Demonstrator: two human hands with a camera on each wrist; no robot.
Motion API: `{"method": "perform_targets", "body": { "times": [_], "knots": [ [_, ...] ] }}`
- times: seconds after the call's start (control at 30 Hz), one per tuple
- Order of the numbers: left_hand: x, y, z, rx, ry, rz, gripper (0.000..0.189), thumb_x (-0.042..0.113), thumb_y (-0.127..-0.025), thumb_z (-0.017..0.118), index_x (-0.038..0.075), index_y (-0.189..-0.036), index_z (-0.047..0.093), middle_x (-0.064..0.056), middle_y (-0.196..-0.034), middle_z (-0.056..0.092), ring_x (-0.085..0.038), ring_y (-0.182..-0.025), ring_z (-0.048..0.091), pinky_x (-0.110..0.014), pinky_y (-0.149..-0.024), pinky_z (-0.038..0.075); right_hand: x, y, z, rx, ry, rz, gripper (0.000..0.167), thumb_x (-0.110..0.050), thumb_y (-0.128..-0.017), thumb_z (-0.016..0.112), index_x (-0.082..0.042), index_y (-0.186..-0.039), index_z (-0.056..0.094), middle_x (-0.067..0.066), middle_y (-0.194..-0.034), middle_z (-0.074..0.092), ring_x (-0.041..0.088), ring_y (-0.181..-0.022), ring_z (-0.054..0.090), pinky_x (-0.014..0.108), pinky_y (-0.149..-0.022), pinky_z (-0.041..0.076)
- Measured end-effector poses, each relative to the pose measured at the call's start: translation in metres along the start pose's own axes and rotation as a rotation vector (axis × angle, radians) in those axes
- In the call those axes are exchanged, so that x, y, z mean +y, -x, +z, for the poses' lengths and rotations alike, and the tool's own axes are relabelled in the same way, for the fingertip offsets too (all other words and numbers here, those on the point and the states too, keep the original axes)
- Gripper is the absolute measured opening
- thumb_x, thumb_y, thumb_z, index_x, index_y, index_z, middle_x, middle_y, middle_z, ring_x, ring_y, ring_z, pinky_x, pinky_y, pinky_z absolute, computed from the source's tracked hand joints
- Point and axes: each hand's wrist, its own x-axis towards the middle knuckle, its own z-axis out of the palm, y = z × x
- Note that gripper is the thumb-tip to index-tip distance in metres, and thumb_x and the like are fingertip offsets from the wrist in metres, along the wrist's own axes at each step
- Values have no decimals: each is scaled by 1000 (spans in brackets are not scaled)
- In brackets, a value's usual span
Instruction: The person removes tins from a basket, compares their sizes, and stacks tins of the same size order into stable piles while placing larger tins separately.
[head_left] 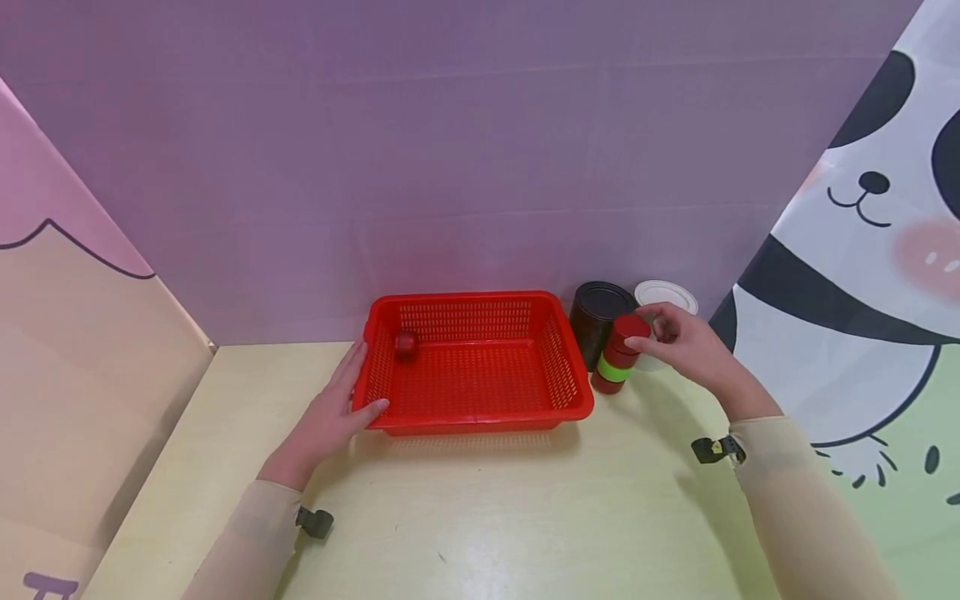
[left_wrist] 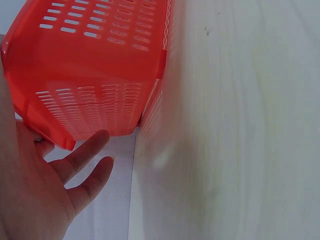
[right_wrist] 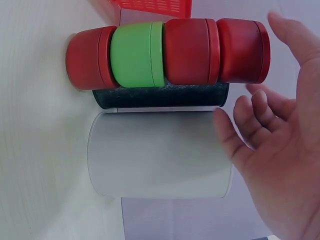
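Observation:
A red plastic basket (head_left: 480, 421) with slotted sides stands against the back wall. My left hand (head_left: 330, 417) rests along its left rim, thumb over the front corner; in the left wrist view some fingers (left_wrist: 87, 155) extend outside the basket. Inside, at the left, lies a small dark-red round object (head_left: 406, 345). Right of the basket stands an upright stack of small red jars (head_left: 609, 387) with one green jar (right_wrist: 135, 55) between them. My right hand (head_left: 686, 342) is around the top jar, thumb and fingers apart; contact is unclear.
A tall black canister (head_left: 600, 302) stands behind the stack, close to the basket's right side. Next to it is a white canister (right_wrist: 160, 155), partly hidden by my right hand in the head view. A purple wall (head_left: 465, 167) bounds the pale wooden table (head_left: 465, 525) at the back.

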Motion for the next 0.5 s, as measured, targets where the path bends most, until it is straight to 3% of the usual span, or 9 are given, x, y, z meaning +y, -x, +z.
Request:
{"method": "perform_targets", "body": {
  "times": [0.27,0.5],
  "knots": [
    [0,1,-1,-3,12,4,114,37,-98,83,28,-180,4,2,-186,5,-38,-167,19,-63,-106,58,-5,0,5,210,-40,-137,53,-25,-102,84,-9,-147,60,11,-115,56,24,-101,57,14,-78,50],
    [0,-1,0,-4,7,8,113,37,-99,82,29,-180,5,2,-186,5,-37,-168,19,-63,-106,58,-25,-2,17,301,-100,-294,44,-3,-94,87,-5,-135,69,15,-119,61,23,-101,56,15,-83,49]
  ]
}}
